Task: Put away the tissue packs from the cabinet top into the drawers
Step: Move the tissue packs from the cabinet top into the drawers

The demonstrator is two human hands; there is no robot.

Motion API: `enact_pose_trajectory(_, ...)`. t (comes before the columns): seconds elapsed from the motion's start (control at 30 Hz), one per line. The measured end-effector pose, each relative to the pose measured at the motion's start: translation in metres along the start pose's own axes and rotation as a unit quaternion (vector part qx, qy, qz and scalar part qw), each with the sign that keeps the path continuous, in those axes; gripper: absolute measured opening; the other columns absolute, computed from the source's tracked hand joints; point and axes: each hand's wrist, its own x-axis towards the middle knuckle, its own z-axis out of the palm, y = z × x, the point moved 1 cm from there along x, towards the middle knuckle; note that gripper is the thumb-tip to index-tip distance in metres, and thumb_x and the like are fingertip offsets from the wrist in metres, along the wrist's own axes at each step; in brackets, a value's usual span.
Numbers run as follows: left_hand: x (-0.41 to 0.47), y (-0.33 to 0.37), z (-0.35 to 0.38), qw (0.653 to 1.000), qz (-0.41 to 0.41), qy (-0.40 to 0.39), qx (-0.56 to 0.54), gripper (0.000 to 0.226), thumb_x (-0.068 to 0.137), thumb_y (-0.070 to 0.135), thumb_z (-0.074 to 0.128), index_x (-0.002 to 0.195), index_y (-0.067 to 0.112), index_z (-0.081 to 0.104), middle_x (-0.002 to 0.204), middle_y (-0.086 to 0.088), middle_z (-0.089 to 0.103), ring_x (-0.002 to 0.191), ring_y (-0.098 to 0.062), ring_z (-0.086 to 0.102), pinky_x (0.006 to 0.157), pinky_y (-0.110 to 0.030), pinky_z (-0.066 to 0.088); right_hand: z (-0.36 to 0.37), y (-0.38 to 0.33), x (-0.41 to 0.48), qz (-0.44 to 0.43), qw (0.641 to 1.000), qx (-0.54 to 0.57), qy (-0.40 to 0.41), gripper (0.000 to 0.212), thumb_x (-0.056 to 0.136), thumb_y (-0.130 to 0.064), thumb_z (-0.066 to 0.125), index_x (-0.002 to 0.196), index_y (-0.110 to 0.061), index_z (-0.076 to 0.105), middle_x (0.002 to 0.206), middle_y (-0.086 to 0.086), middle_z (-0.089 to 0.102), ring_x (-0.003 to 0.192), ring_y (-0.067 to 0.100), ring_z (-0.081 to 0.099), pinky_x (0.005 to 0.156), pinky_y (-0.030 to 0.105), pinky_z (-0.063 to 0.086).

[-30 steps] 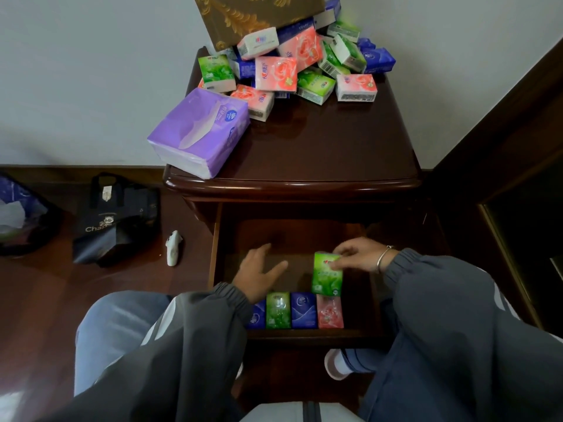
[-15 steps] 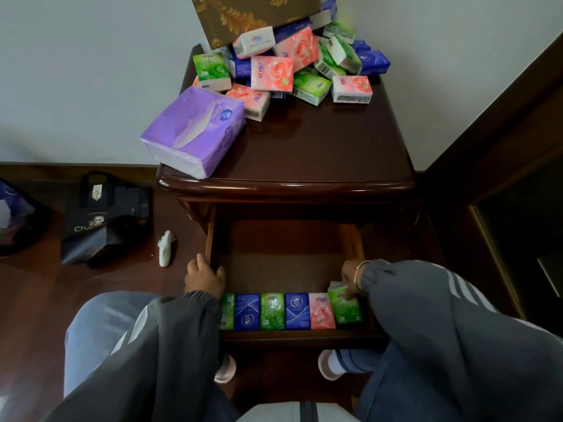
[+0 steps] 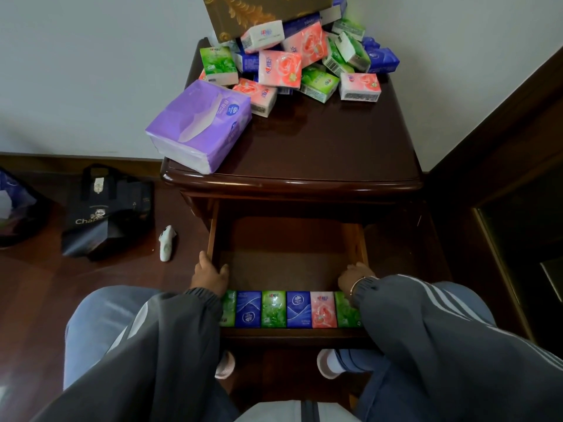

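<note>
The cabinet's drawer [image 3: 355, 239] is pulled open. A row of several small tissue packs [image 3: 289, 309], green, blue and pink, stands along its front. My left hand [image 3: 210, 274] holds the drawer's left wall, thumb inside. My right hand [image 3: 355, 277] sits at the far edge of the rightmost green pack [image 3: 345, 313], with its fingers hidden. On the cabinet top [image 3: 320, 147] a pile of small packs [image 3: 280, 68] lies at the back. A large purple tissue pack [image 3: 198, 126] overhangs the left front corner.
A gold-patterned box [image 3: 262, 10] leans on the wall behind the pile. On the floor to the left are a black bag [image 3: 106, 211] and a small white object [image 3: 167, 242]. Dark wooden furniture [image 3: 502, 178] stands close on the right. My knees flank the drawer.
My right hand carried a green pack down to the right end of the row, where it now stands upright. My left hand moved from inside the drawer to its left wall.
</note>
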Motion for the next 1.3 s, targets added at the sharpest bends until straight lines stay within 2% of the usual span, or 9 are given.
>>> enact_pose_trajectory(0.2,0.002,-0.001,-0.003,0.999,-0.003,-0.023,-0.034,0.065,0.094,0.024,0.053,0.147,0.007,0.019,0.142,-0.020,0.042,0.121,-0.033,0.051,0.094,-0.039,0.045,0.002,-0.004,0.000,-0.044,0.995,0.073,-0.050,0.037,0.088,-0.017,0.058,0.125,-0.010,0.055,0.127,0.012,0.058,0.113,0.028,0.058,0.093,0.038,0.051)
enact_pose_trajectory(0.4,0.001,0.001,-0.007,0.997,-0.018,-0.040,-0.062,0.056,0.094,0.024,0.054,0.141,0.009,0.028,0.134,-0.016,0.050,0.115,-0.031,0.055,0.091,-0.037,0.046,-0.008,-0.011,-0.002,-0.053,0.991,0.082,-0.095,0.038,0.089,-0.018,0.059,0.124,-0.006,0.055,0.128,0.014,0.058,0.116,0.029,0.058,0.091,0.035,0.048)
enact_pose_trajectory(0.6,-0.006,0.016,-0.025,0.999,-0.005,-0.053,-0.003,0.061,0.093,0.028,0.056,0.144,0.009,0.029,0.140,-0.018,0.044,0.123,-0.034,0.050,0.100,-0.039,0.043,-0.041,-0.004,-0.047,-0.118,0.980,0.152,0.049,0.046,0.091,-0.032,0.055,0.135,-0.019,0.047,0.134,0.006,0.054,0.121,0.023,0.053,0.099,0.036,0.045)
enact_pose_trajectory(0.73,-0.025,0.053,-0.056,0.995,0.071,-0.009,0.070,0.070,0.090,0.027,0.059,0.148,0.008,0.025,0.147,-0.019,0.036,0.134,-0.033,0.038,0.108,-0.036,0.032,-0.094,0.017,-0.119,-0.231,0.883,0.284,0.293,0.034,0.090,-0.032,0.057,0.121,-0.020,0.061,0.120,-0.002,0.065,0.110,0.010,0.059,0.095,0.022,0.042)
enact_pose_trajectory(0.83,-0.059,0.089,-0.090,0.967,0.191,-0.154,0.068,0.054,0.093,0.029,0.058,0.142,0.018,0.037,0.139,-0.006,0.050,0.127,-0.020,0.049,0.104,-0.025,0.036,-0.135,0.046,-0.154,-0.234,0.782,0.338,0.468,0.023,0.084,-0.026,0.064,0.102,-0.015,0.071,0.095,-0.003,0.073,0.088,0.007,0.066,0.083,0.019,0.048)
enact_pose_trajectory(0.97,-0.105,0.141,-0.150,0.893,0.360,-0.269,-0.006,0.033,0.090,0.023,0.059,0.122,0.030,0.053,0.117,0.006,0.066,0.111,-0.004,0.060,0.091,-0.009,0.044,-0.195,0.081,-0.150,-0.151,0.706,0.396,0.568,0.017,0.083,-0.017,0.068,0.098,-0.011,0.070,0.091,0.001,0.072,0.084,0.014,0.066,0.077,0.005,0.041)
enact_pose_trajectory(1.1,-0.089,0.195,-0.201,0.899,0.399,-0.134,-0.119,0.024,0.091,0.023,0.058,0.115,0.023,0.060,0.106,0.004,0.071,0.098,-0.006,0.065,0.087,-0.014,0.049,-0.253,0.089,-0.110,-0.080,0.701,0.397,0.587,0.035,0.084,-0.024,0.066,0.116,-0.010,0.060,0.113,0.008,0.064,0.104,0.021,0.059,0.083,0.016,0.039)
enact_pose_trajectory(1.2,-0.049,0.226,-0.219,0.922,0.355,0.065,-0.140,0.023,0.094,0.022,0.056,0.115,0.014,0.062,0.107,-0.004,0.068,0.097,-0.015,0.061,0.087,-0.028,0.049,-0.290,0.089,-0.081,-0.024,0.721,0.368,0.586,0.052,0.084,-0.032,0.064,0.129,-0.011,0.048,0.129,0.011,0.052,0.120,0.029,0.047,0.100,0.038,0.038)
enact_pose_trajectory(1.3,-0.005,0.248,-0.226,0.946,0.274,0.118,-0.129,0.033,0.094,0.033,0.053,0.117,0.010,0.059,0.115,-0.008,0.064,0.093,-0.017,0.055,0.070,-0.026,0.045,-0.318,0.093,-0.065,0.030,0.700,0.354,0.619,0.062,0.082,-0.036,0.063,0.136,-0.015,0.040,0.135,0.010,0.045,0.125,0.030,0.041,0.102,0.042,0.036)
